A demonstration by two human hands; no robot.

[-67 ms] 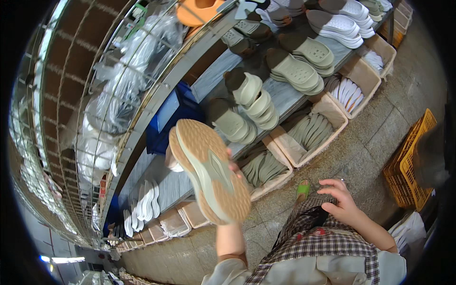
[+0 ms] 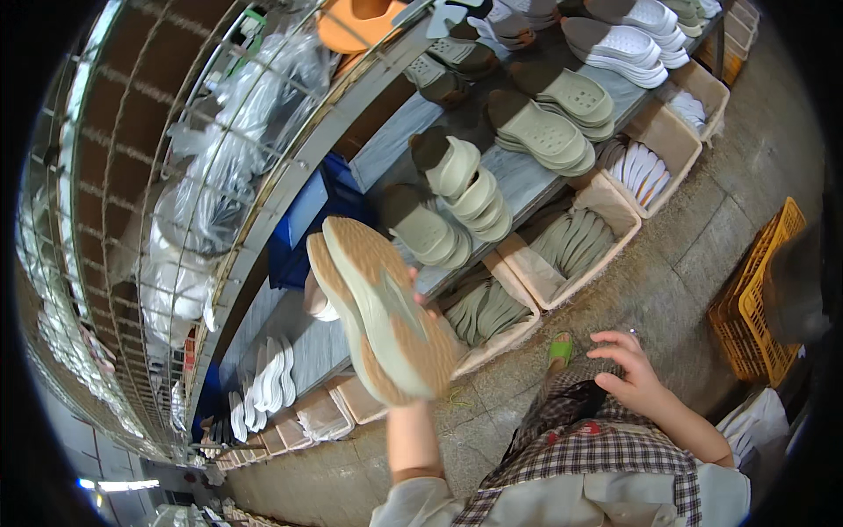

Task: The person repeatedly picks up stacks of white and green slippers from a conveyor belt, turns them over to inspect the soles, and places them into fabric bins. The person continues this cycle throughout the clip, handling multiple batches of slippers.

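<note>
Gripped in my left hand point(image 2: 421, 297) is a pair of shoe soles point(image 2: 386, 312), pale green with tan tread, pressed together and held up with the tread showing. Most of that hand is hidden behind the soles; only some fingers show at their right edge. My right hand point(image 2: 629, 369) rests low over my lap, empty, its fingers bent and apart. Beyond the soles, stacks of pale green shoe uppers point(image 2: 430, 233) stand on the grey bench point(image 2: 527, 180), and a blue bin point(image 2: 307, 220) sits just left of them.
Cloth-lined boxes point(image 2: 615, 189) holding green and white soles line the bench's near side. A wire-mesh shelf point(image 2: 189, 176) with plastic bags runs along the left. White soles point(image 2: 274, 373) stand farther down the bench. Yellow crates point(image 2: 764, 307) are stacked on the floor at right.
The pair of soles in my left hand has shifted slightly left and turned, so more of their side edges shows. My right hand has stayed put.
</note>
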